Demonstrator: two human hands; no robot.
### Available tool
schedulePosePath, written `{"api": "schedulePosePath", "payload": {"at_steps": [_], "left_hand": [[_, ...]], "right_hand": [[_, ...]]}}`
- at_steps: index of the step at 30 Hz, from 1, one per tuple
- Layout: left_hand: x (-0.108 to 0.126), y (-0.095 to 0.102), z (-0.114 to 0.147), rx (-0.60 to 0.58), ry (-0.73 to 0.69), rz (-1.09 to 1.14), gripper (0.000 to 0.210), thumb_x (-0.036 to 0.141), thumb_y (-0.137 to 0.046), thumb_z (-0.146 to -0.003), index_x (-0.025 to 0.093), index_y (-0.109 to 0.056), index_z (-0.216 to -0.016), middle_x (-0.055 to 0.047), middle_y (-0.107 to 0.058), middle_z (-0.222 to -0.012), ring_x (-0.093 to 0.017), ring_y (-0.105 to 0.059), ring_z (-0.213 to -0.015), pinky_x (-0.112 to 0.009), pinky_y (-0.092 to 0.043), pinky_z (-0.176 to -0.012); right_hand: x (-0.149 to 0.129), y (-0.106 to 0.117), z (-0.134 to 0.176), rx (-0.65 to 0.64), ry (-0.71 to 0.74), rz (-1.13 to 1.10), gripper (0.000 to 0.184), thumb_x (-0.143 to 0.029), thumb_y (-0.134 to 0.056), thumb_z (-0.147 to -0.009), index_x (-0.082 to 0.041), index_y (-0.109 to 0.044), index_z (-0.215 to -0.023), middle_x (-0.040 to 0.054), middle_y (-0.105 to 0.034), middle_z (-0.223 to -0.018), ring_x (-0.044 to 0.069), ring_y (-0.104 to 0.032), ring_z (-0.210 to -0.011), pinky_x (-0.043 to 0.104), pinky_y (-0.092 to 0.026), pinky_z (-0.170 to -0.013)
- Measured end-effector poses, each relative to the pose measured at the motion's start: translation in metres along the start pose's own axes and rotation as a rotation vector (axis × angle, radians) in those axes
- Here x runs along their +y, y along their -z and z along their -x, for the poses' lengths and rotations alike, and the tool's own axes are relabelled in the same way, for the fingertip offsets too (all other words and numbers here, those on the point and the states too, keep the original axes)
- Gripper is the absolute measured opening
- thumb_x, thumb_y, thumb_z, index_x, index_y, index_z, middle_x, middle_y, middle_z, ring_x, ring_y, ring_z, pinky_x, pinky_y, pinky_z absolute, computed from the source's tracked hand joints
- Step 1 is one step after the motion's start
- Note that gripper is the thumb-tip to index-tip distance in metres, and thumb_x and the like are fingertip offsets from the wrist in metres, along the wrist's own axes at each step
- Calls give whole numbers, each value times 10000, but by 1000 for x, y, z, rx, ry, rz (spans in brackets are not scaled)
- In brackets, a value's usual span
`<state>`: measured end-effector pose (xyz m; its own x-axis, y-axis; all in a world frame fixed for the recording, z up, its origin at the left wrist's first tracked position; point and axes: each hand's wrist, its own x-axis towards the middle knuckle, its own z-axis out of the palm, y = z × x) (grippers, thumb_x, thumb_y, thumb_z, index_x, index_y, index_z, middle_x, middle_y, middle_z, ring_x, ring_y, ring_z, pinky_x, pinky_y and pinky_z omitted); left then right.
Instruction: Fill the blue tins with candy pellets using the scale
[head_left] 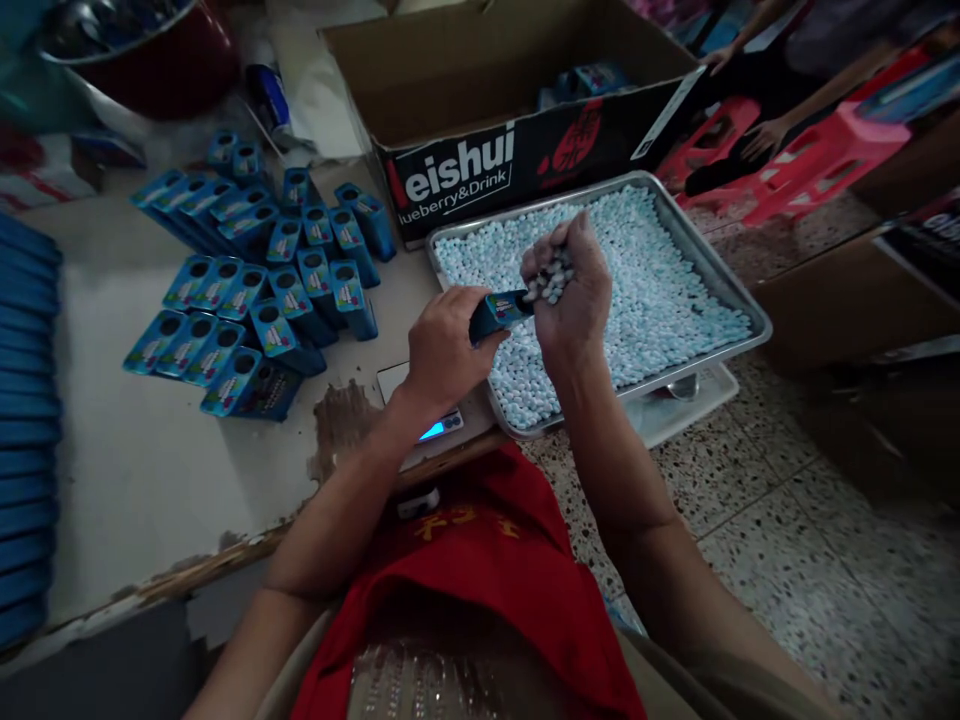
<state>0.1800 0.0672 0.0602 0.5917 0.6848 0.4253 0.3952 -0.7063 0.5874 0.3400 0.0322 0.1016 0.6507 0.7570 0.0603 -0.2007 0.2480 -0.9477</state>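
Note:
My left hand [450,340] is closed around a small blue box [496,314], tilted so its open end faces right. Cupped at that opening, my right hand [581,300] holds a handful of small pale candies [553,278]. Both hands are above a metal tray [752,318] spread with light blue and white candies [660,270]. Below my left hand lies a digital scale [441,427] with a lit blue display, partly hidden by my forearm. Several similar blue boxes [289,290] with round holes in their tops stand in rows to the left.
Behind the tray stands a large black carton [465,175] with some blue boxes inside. A dark red bowl [172,60] is at the back left, stacked blue packs [26,430] at the left edge. Pink stools [832,160] and another person's hand [765,138] are at right.

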Motion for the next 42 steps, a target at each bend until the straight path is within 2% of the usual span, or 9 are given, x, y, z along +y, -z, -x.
{"api": "schedulePosePath", "payload": {"at_steps": [7,10,13,19,23,26,31,37,42], "left_hand": [[-2,-9,-4,-3,31,60,410,257,-958,-918,232,-760,-1276,-102,-807,-1287,-357,-771,-1267,-503,-637,-1143],[-6,-11,-5,24,26,74,422,246,-980,-898,231,-765,-1262,-87,-813,-1271,-337,-776,-1243,-480,-638,-1144],[-14,-9,1,57,47,141,411,263,-970,-929,243,-759,-1280,-75,-812,-1268,-308,-785,-1214,-445,-649,-1120],[-40,24,55,95,211,405,404,401,-915,-999,252,-734,-1327,-52,-815,-1193,-234,-816,-1051,-337,-683,-970],[-52,49,108,115,352,412,471,503,-923,-977,240,-723,-1312,-38,-820,-1151,-226,-828,-1022,-329,-701,-944],[-55,52,134,146,418,410,493,539,-939,-964,229,-729,-1284,-45,-823,-1140,-230,-829,-1018,-346,-712,-944],[-52,45,144,169,382,432,556,564,-940,-985,219,-741,-1372,-103,-817,-1289,-259,-824,-1178,-400,-691,-1092],[-56,67,160,174,399,369,769,548,-1006,-926,263,-670,-1556,-125,-792,-1420,-302,-785,-1329,-468,-654,-1194],[-63,81,177,228,493,373,513,442,-938,-978,263,-735,-1415,-81,-821,-1285,-256,-808,-1200,-420,-689,-1132]], "right_hand": [[10,13,-2,-124,82,-150,493,-756,-868,-958,-345,-620,-845,13,-523,-761,228,-545,-779,397,-481,-695],[17,28,-20,-157,5,-167,469,-783,-845,-965,-357,-659,-903,0,-509,-704,223,-507,-716,390,-441,-638],[26,49,-42,-78,-86,-281,460,-730,-841,-991,-327,-643,-892,-28,-494,-692,185,-469,-638,343,-427,-591],[45,78,-38,155,-339,-367,286,-348,-848,-966,-278,-594,-856,-13,-630,-787,160,-603,-692,268,-517,-572],[54,86,-10,-58,-541,-51,278,-176,-915,-789,-263,-664,-870,-2,-692,-802,131,-554,-623,215,-421,-474],[51,83,8,-235,-622,73,279,-234,-988,-808,-246,-724,-898,20,-721,-781,108,-500,-560,198,-318,-434],[34,53,24,-466,-570,197,256,-420,-954,-966,-250,-770,-917,5,-661,-696,105,-449,-534,216,-280,-424],[7,22,47,-454,-525,113,127,-291,-905,-964,-250,-786,-946,20,-705,-832,135,-578,-689,251,-510,-570],[-6,15,67,-568,-557,146,128,-263,-899,-970,-221,-781,-993,16,-672,-794,124,-529,-628,260,-430,-526]]}}
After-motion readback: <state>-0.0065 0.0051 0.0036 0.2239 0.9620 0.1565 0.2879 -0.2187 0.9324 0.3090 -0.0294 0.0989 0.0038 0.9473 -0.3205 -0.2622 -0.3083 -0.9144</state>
